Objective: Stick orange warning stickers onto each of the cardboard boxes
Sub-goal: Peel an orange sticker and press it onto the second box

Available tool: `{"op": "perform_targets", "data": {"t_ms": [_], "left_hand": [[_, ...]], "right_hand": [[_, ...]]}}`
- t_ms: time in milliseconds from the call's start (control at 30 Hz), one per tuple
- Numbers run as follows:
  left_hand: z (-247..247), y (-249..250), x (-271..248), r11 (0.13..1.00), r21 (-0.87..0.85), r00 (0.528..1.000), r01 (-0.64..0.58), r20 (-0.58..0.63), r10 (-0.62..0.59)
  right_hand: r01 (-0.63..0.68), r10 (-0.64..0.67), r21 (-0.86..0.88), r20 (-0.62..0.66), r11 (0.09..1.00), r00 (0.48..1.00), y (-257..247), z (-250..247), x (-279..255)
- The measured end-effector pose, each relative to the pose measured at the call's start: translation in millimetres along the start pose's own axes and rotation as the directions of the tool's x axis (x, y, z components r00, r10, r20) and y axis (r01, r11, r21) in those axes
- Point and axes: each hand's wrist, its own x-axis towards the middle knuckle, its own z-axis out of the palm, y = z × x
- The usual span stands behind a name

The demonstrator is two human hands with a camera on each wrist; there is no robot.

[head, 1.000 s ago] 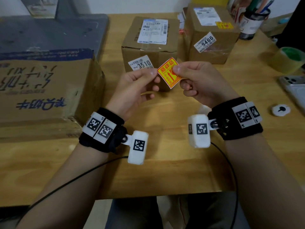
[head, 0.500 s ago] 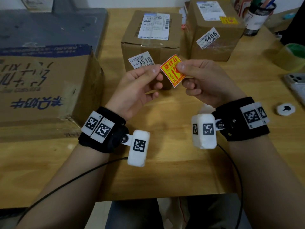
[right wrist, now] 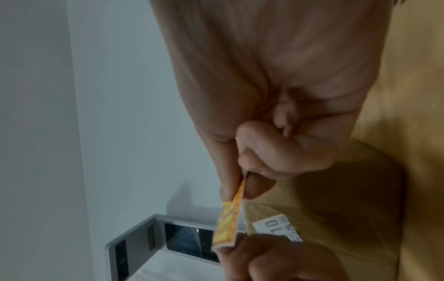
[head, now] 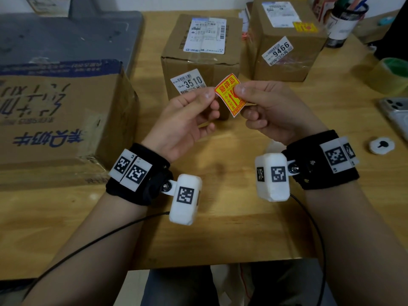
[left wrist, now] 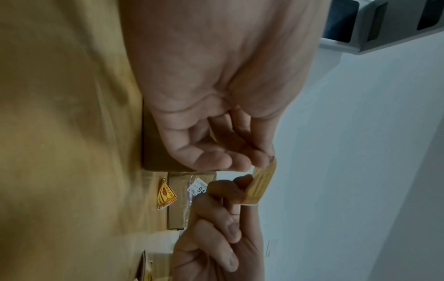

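A: Where's the sticker (head: 229,93) rn?

B: In the air between both hands, over the table (head: 220,228), just in front of the middle box (head: 199,60). Left hand (head: 183,122) pinches its left corner w/ thumb and forefinger; right hand (head: 269,109) pinches the right side, other fingers curled under. Neither hand is free.

A: Which way does it lie?

B: Turned like a diamond, printed face toward the person, long axis running from upper left to lower right. The box with the 3510 label is straight ahead of it, beyond the fingertips. Both hands are about equally near, the left perhaps a bit nearer.

A: Backing peeled yet?

B: Prob. not. In the right wrist view a pale layer shows at the sticker's edge, but it's blurry, so can't say for sure. I'd judge they're working a corner loose.

A: Counts?

B: Three boxes: the big box (head: 59,111) on the left, the middle one, and the right box (head: 284,51), which already carries an orange-yellow sticker on top. Stickers: one in hand, one stuck on, plus another lying on the table in the left wrist view. So two boxes look undone.
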Motion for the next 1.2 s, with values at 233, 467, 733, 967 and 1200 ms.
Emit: {"op": "perform_targets", "data": {"t_ms": [233, 467, 733, 967, 1200], "left_hand": [[-2, -2, 0, 0.998, -0.06, 1.0, 0.002, 0.021, 0.0], [-3, -7, 1, 0.998, 0.06, 0.999, -0.035, 0.003, 0.035], [-4, -13, 3, 0.979, 0.191, 0.997, -0.074, 0.006, 0.074], [-6, -16, 5, 0.973, 0.215, 0.996, -0.084, -0.004, 0.087], [-5, -18, 6, 0.965, 0.251, 0.996, -0.072, -0.023, 0.081]], "right_hand": [[0.029, -0.037, -0.141, -0.055, 0.99, 0.998, 3, 8, -1], [0.061, -0.085, -0.212, -0.105, 0.975, 0.991, 4, 8, 1], [0.049, -0.064, -0.238, -0.058, 0.97, 0.996, 5, 13, -4], [0.059, -0.086, -0.278, -0.086, 0.959, 0.993, 8, 11, -2], [0.075, -0.106, -0.311, -0.083, 0.947, 0.991, 8, 10, -3]]}}
